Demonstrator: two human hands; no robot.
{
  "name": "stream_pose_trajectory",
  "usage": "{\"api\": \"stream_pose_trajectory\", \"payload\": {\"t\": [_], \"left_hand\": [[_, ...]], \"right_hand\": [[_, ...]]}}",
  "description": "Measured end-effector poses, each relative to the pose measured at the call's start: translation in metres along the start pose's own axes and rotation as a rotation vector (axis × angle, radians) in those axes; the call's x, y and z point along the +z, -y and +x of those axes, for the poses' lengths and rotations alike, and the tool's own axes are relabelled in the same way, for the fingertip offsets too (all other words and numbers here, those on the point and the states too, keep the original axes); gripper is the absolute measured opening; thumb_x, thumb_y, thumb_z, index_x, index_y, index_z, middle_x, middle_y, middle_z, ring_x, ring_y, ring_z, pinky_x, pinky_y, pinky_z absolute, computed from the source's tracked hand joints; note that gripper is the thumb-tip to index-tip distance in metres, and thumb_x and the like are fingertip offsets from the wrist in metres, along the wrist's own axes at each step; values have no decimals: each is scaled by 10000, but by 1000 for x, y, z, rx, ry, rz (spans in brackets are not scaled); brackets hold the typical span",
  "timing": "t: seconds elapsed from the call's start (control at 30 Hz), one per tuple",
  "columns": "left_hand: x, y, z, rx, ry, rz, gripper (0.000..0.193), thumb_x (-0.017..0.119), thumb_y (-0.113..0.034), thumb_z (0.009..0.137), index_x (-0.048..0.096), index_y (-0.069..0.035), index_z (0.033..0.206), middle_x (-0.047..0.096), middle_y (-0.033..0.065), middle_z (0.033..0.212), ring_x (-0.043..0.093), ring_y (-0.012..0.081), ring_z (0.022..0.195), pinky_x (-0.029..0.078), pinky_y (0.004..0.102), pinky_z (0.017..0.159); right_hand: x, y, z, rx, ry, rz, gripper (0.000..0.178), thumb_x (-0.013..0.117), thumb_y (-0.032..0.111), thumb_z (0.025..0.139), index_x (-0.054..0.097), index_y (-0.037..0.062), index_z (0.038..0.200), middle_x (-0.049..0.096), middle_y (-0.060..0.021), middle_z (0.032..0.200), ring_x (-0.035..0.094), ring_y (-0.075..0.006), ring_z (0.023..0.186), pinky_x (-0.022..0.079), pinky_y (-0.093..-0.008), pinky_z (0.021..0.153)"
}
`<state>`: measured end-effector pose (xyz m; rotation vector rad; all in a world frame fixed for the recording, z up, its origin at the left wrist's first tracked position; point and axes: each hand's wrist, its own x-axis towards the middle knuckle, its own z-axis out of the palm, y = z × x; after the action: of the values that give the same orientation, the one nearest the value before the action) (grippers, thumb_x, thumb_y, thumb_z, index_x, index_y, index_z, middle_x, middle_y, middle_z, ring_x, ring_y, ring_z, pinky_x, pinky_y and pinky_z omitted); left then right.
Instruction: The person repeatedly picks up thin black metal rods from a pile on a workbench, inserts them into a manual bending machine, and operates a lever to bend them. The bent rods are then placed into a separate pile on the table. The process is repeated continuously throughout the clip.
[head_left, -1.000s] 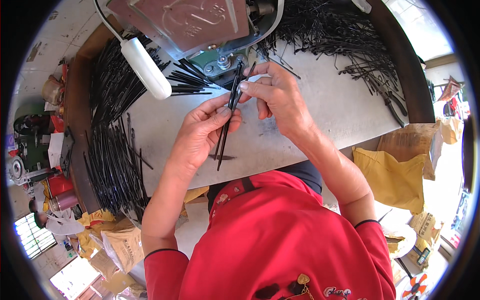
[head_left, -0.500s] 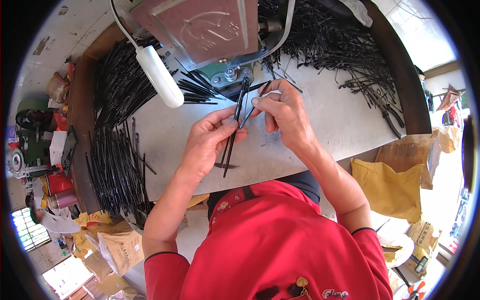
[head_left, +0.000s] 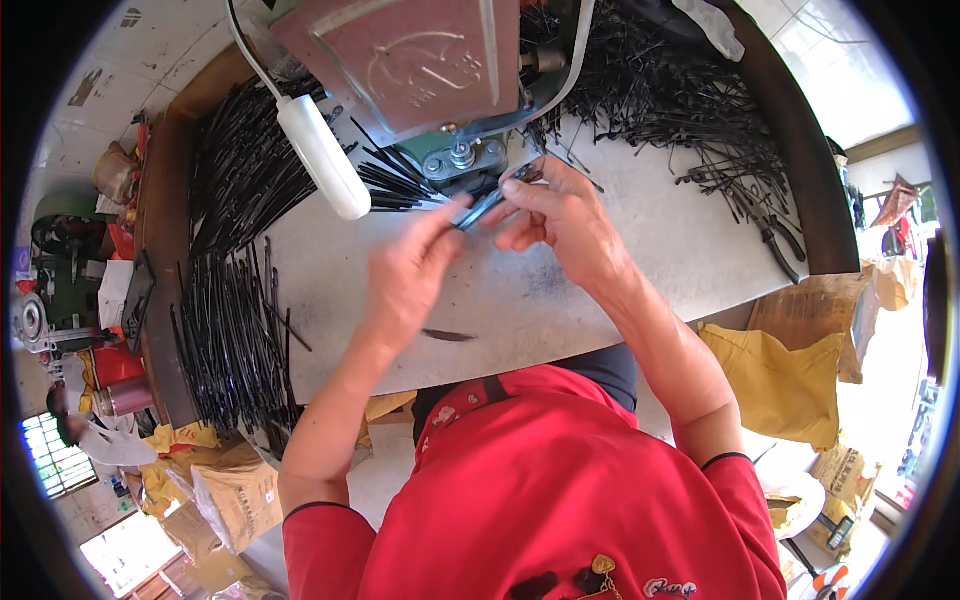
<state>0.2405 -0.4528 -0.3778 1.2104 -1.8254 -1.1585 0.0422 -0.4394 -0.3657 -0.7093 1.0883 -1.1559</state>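
My right hand (head_left: 570, 220) pinches a thin black strip (head_left: 482, 210) between thumb and forefinger, just in front of the machine's green base (head_left: 470, 160). The strip slants down toward my left hand (head_left: 412, 275), which is smeared by motion. Its fingertips are at the strip's lower end; whether they grip it I cannot make out. Close by on the left, several black strips (head_left: 385, 185) fan out beside the base. Above stands the machine's reddish head (head_left: 405, 65), with a white lamp (head_left: 322, 158) hanging to its left.
Bundles of long black strips (head_left: 230, 340) cover the table's left side. A tangled heap of thin black pieces (head_left: 660, 80) fills the back right. Pliers (head_left: 770, 230) lie near the right rim (head_left: 835, 210). A small dark sliver (head_left: 448, 336) rests on the grey tabletop (head_left: 550, 310).
My left hand has moved slightly left, and the long black strips it held have gone from between its fingers. The right hand stays near the machine, its strip now tilted lower.
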Motion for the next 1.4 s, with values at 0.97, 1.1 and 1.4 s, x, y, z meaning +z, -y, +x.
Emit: {"api": "stream_pose_trajectory", "payload": {"t": [0.97,1.1,1.4], "left_hand": [[-5,0,43,-86,-340,-789,238,600,11,867,462,59,1055,635,192,953,691,298,861,598,286,715],[-3,2,47,-128,-325,-761,151,577,-13,898,501,11,1027,648,199,997,682,285,917,585,292,783],[-1,-3,45,-142,-377,-765,124,576,-14,897,530,20,1007,658,195,969,683,284,912,590,287,769]], "right_hand": [[4,-19,22,-215,-93,487,218,493,138,970,473,-48,1083,592,-211,1064,638,-291,1021,535,-361,901],[1,-21,25,-202,-119,527,210,495,135,969,475,-47,1072,600,-207,1044,641,-292,1018,537,-359,901],[5,-17,23,-233,-122,509,206,505,131,966,474,-55,1050,609,-211,1033,647,-303,1005,544,-369,888]]}}
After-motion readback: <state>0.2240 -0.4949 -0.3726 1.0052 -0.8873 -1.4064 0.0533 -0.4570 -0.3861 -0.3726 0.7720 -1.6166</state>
